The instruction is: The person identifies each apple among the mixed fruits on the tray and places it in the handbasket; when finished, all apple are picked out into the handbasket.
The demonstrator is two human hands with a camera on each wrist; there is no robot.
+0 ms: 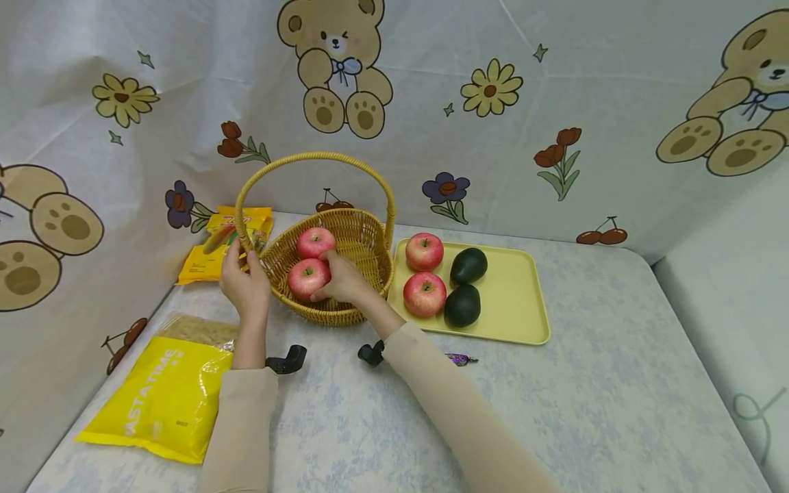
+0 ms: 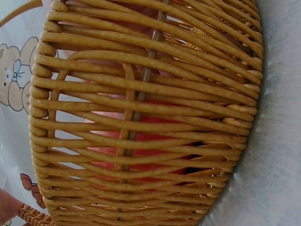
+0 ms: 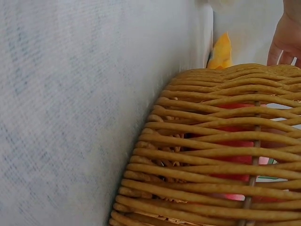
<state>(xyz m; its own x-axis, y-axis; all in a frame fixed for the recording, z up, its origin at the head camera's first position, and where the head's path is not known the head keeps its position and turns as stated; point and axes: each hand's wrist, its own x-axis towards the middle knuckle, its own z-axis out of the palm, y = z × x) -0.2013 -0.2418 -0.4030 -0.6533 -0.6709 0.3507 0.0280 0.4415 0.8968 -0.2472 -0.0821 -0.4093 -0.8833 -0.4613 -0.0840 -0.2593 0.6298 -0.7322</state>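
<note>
A wicker basket point(image 1: 335, 316) with a tall arched handle point(image 1: 314, 156) stands on the table, two red apples inside. My left hand point(image 1: 248, 286) grips the handle low on its left side, by the rim. My right hand point(image 1: 344, 279) reaches in over the rim and holds the nearer apple point(image 1: 306, 279), fingers and thumb against its right side. Just behind it lies the other apple point(image 1: 316, 242). Through the weave in the left wrist view, red apple skin point(image 2: 160, 160) shows low in the basket. The right wrist view looks at the basket's outer wall point(image 3: 211, 155).
To the right, a yellow tray point(image 1: 511, 294) carries two apples point(image 1: 424, 294) and two dark green avocados point(image 1: 462, 305). A yellow pasta bag point(image 1: 166, 390) lies front left, with yellow packets point(image 1: 206, 263) behind. A small purple item point(image 1: 459, 359) lies beside my right sleeve.
</note>
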